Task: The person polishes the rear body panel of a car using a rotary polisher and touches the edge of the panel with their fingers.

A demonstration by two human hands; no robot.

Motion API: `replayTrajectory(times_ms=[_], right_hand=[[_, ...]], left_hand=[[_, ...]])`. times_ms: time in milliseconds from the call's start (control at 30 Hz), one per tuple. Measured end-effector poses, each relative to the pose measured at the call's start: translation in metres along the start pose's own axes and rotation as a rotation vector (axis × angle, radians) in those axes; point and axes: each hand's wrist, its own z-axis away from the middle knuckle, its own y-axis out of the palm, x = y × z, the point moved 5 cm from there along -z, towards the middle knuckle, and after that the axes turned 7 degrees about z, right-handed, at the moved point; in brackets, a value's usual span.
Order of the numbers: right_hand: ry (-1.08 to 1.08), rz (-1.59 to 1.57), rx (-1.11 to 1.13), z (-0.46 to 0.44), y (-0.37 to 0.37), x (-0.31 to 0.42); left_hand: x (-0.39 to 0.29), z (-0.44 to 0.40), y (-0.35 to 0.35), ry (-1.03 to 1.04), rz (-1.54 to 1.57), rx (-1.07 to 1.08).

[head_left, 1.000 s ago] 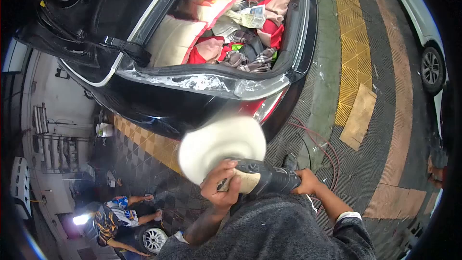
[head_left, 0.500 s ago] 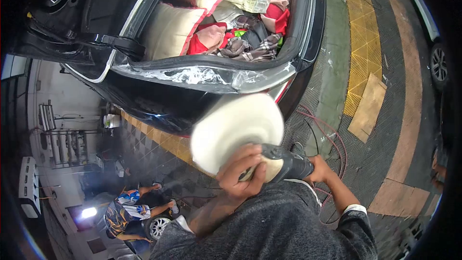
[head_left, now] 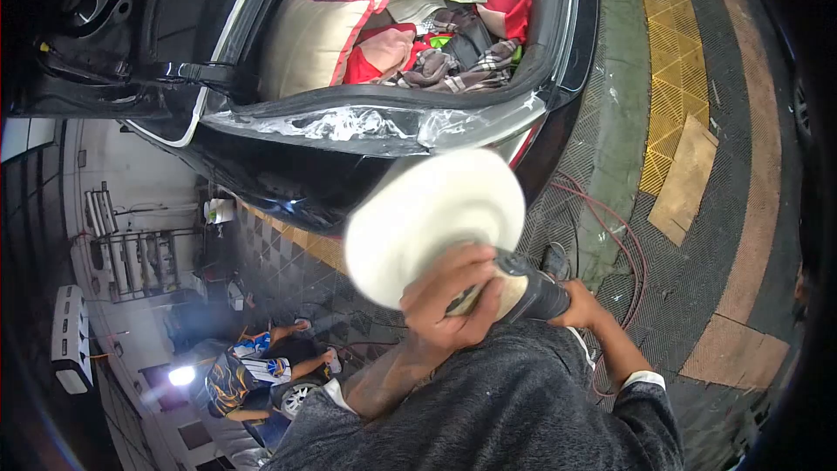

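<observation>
A polisher (head_left: 520, 290) with a round white pad (head_left: 427, 218) is held between both my hands. My left hand (head_left: 449, 296) wraps around its head, just behind the pad. My right hand (head_left: 582, 303) grips the dark rear end of the body. The pad looks smeared by motion and covers part of the black car's rear bumper (head_left: 296, 179); whether it touches the paint I cannot tell. Above it, whitish smears mark the boot sill (head_left: 349, 125). The boot stands open, with a cream cushion (head_left: 309, 44) and bundled cloths (head_left: 462, 70) inside.
A reddish hose (head_left: 641, 270) curves over the floor mats at right, near a loose brown board (head_left: 689, 179). At lower left a person (head_left: 248, 375) sits by a wheel (head_left: 296, 399). Racks (head_left: 135, 262) line the far wall.
The camera view has shifted slightly, so the car sits a little higher in it. Both hands keep hold of the polisher, which has moved slightly up with its pad still over the bumper.
</observation>
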Motion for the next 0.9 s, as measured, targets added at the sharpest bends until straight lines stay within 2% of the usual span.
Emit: replayTrajectory(times_ms=[33,267,333,367,433,500,567,633,700,767,800,833,867,900], right_hand=[[0.009,-0.084,-0.023,0.001,-0.002,0.003],[-0.062,-0.021,-0.116,-0.002,0.01,0.013],[-0.045,0.048,0.04,-0.004,0.026,0.014],[-0.046,0.058,0.046,-0.004,0.027,0.022],[-0.08,0.112,0.105,-0.007,0.027,0.064],[-0.107,0.215,0.277,-0.022,0.042,0.077],[-0.161,0.292,0.239,-0.034,0.06,0.097],[-0.206,0.242,0.431,-0.052,0.076,0.132],[-0.496,0.38,0.251,-0.073,0.106,0.131],[-0.518,0.192,0.392,-0.073,0.101,0.216],[-0.643,0.124,0.334,-0.071,0.109,0.242],[-0.771,0.054,0.273,-0.069,0.115,0.264],[-0.775,0.075,0.277,-0.067,0.122,0.278],[-0.741,0.065,0.334,-0.065,0.131,0.289]], left_hand=[[0.0,-0.006,0.004,-0.001,-0.001,-0.002],[-0.004,0.004,-0.005,-0.049,-0.001,-0.013],[-0.006,0.02,-0.024,-0.055,-0.044,-0.037],[-0.01,0.03,-0.036,-0.055,-0.043,-0.049],[-0.015,0.052,-0.065,-0.147,-0.101,-0.167],[-0.021,0.074,-0.099,-0.141,-0.141,-0.273],[-0.04,0.085,-0.128,-0.141,-0.221,-0.381],[-0.061,0.098,-0.162,-0.028,-0.295,-0.462],[-0.088,0.111,-0.193,0.024,-0.377,-0.484],[-0.126,0.125,-0.209,0.122,-0.495,-0.757],[-0.149,0.125,-0.207,0.174,-0.443,-0.831],[-0.158,0.15,-0.211,0.303,-0.571,-0.852],[-0.167,0.175,-0.215,0.429,-0.706,-0.883],[-0.162,0.224,-0.217,0.357,-0.727,-0.824]])
